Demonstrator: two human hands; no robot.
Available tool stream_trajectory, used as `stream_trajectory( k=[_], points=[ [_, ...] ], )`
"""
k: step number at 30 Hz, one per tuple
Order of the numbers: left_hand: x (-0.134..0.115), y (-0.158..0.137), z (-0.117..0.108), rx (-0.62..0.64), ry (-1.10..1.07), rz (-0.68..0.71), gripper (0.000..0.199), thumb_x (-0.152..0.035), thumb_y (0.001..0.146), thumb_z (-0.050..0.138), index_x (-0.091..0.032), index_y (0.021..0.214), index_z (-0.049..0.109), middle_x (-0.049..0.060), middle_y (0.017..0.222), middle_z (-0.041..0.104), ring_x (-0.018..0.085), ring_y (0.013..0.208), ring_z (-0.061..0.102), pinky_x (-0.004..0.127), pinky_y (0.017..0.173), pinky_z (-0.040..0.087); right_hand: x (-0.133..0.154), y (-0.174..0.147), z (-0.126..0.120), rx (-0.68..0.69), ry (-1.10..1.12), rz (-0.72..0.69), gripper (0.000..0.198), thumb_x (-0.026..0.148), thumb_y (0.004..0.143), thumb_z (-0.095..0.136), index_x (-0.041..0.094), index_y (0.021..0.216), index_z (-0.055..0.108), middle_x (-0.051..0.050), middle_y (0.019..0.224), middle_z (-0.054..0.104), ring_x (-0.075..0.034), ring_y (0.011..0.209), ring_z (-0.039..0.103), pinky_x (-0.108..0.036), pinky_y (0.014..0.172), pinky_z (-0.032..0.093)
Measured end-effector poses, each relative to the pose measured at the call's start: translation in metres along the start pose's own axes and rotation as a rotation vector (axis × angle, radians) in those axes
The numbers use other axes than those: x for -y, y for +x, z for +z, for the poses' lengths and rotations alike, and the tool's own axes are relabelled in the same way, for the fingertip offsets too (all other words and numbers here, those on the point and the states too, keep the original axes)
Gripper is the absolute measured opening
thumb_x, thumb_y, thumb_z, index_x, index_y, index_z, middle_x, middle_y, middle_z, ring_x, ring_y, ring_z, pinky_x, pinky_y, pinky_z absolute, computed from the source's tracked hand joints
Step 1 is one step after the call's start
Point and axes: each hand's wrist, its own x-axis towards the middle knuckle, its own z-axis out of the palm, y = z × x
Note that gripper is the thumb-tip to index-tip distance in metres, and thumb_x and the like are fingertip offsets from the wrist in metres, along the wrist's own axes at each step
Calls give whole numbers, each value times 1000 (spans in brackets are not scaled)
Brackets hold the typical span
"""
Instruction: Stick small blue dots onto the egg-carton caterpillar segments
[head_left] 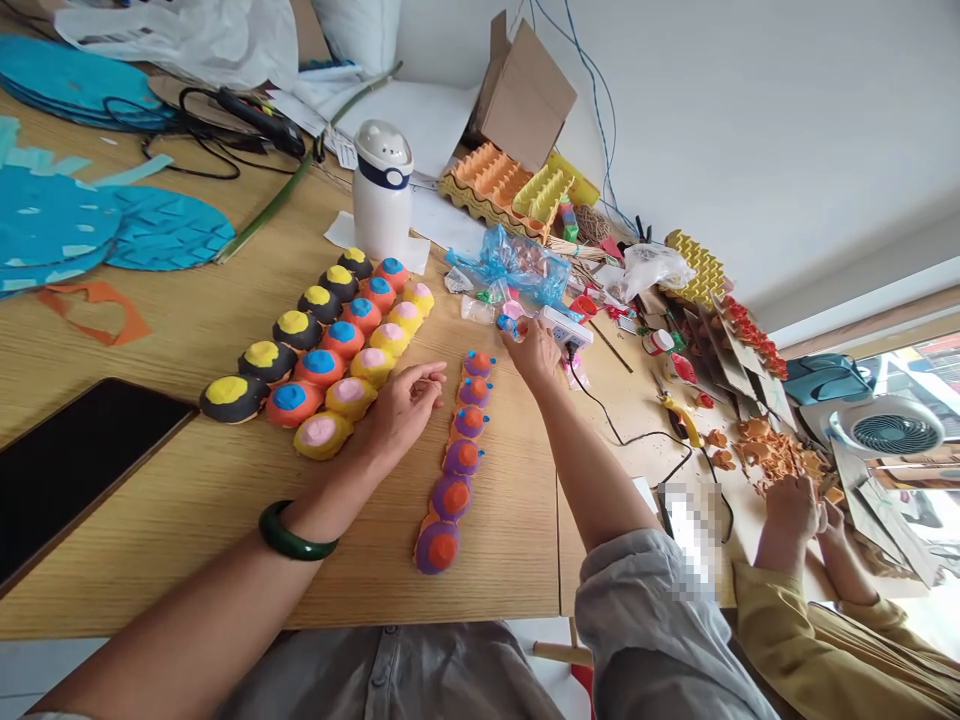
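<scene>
My right hand [534, 352] reaches forward beside a white power strip, its fingertips closed on a lump of blue clay [508, 325]. My left hand [409, 402], a dark green bangle on its wrist, hovers over the table with fingers curled together; whatever they may hold is hidden. Between my hands runs a strip of purple domes [452, 496] with orange centres, several bearing small blue dots at their sides. Left of it lie three rows of painted egg-carton cups: yellow with pink tops [349, 392], orange with blue tops [319, 367], and black with yellow tops [232, 397].
A white bottle [382, 205] stands behind the rows. Beyond my right hand are the power strip [566, 328], a blue plastic bag [517, 265] and egg trays [499, 185]. A black tablet-like slab [90, 460] lies left. At right, another person's hands [795, 510] work near orange scraps.
</scene>
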Motion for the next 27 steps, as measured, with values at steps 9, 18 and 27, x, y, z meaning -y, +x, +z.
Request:
stream_trajectory(
  k=[9, 18, 27],
  points=[
    [-3, 1, -3, 0, -28, -23, 43, -34, 75, 67, -15, 113, 76, 8, 102, 73, 17, 81, 68, 28, 63, 65, -4, 6, -10, -133, 163, 150, 18, 22, 93, 60, 23, 77, 53, -9, 105, 72, -26, 107, 65, -34, 84, 55],
    [1, -2, -3, 7, 107, 128, 39, -35, 83, 64, -16, 115, 76, 10, 106, 75, 19, 87, 71, 27, 67, 64, -45, -56, -27, 2, 736, 340, 34, 35, 90, 68, 23, 65, 48, 6, 55, 54, -8, 45, 48, -20, 43, 43],
    [-38, -22, 2, -24, 395, 480, 32, -25, 95, 53, -19, 115, 78, 8, 110, 77, 20, 99, 72, 30, 82, 62, -60, -116, -22, 34, 960, 282, 49, 65, 82, 74, 22, 69, 55, 2, 63, 65, -8, 45, 53, -23, 45, 47]
  ],
)
